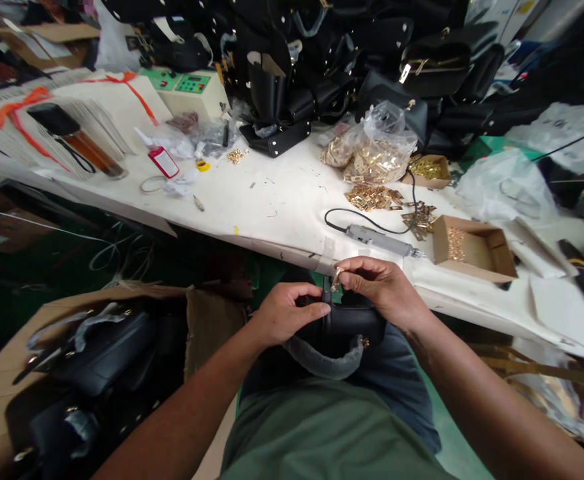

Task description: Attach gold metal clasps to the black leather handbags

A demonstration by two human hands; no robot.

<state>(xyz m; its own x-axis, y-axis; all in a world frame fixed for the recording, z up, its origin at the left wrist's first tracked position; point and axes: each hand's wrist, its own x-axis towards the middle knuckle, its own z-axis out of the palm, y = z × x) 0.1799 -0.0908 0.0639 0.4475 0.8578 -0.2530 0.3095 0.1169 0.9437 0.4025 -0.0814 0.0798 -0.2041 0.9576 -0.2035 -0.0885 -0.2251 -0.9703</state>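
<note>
On the person's lap, in the head view, a black bag [355, 325] lies just below the edge of the tabletop [292, 227], its handle [322, 362] wrapped in clear plastic. The left hand [283, 312] holds the bag at a strap [327, 320], its grip narrow. The right hand [379, 285] has its grip closed on a small gold fitting [337, 277], pinched beside the strap; whether the two touch cannot be told. The likeliest trouble is a drop: the fitting is tiny and probably slick, so a slack pinch could lose it past the bag to the floor. If the bag slid on the lap, the strap could shift and the fitting's metal could scratch the black surface. On the tabletop, the driver [377, 239] lies near the edge, its tip close to an open box [502, 250] of small bits [455, 245]; a tug on its cord [415, 195] could knock the box and spill them.
</note>
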